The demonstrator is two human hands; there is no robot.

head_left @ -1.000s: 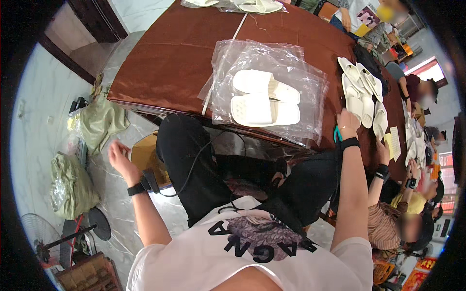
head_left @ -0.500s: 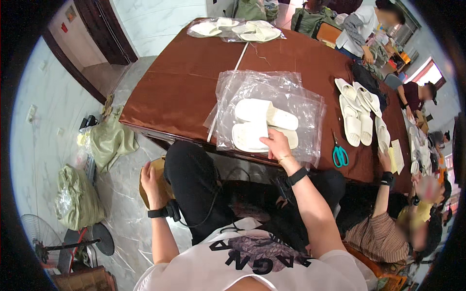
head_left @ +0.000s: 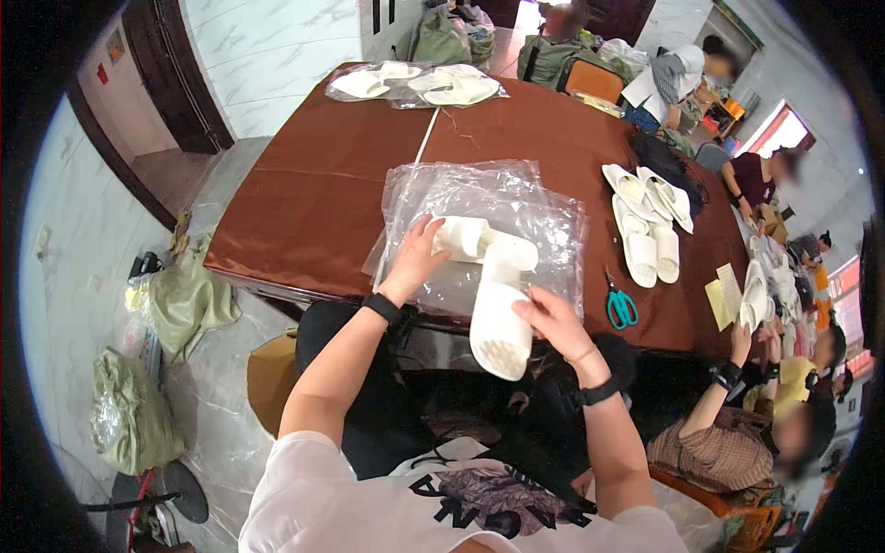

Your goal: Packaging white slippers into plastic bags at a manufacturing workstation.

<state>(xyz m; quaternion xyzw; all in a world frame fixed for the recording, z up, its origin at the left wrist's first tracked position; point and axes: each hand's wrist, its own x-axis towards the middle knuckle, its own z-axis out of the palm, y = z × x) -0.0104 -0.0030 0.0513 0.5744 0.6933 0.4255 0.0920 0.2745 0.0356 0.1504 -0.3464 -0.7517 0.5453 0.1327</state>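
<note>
My right hand (head_left: 559,324) grips a white slipper (head_left: 501,323) by its side, thumb on top. It is tilted over the table's near edge, its dimpled end pointing down toward me. The other white slipper (head_left: 505,247) lies on a stack of clear plastic bags (head_left: 553,217), and my left hand (head_left: 417,262) is closed around its left end. Part of that end is hidden under my fingers. Right of the bags lie teal-handled scissors (head_left: 621,310).
More white slippers (head_left: 638,249) lie on the brown-covered table (head_left: 304,203) to the right; bagged slippers (head_left: 456,85) lie at its far end. Beside me on the right a co-worker's hand (head_left: 740,343) holds a slipper (head_left: 754,295). A cardboard box (head_left: 270,380) stands by my left leg.
My left hand has come up from beside the cardboard box onto one slipper. My right hand has lifted the other slipper off the bags toward me and turned it. The view has shifted slightly.
</note>
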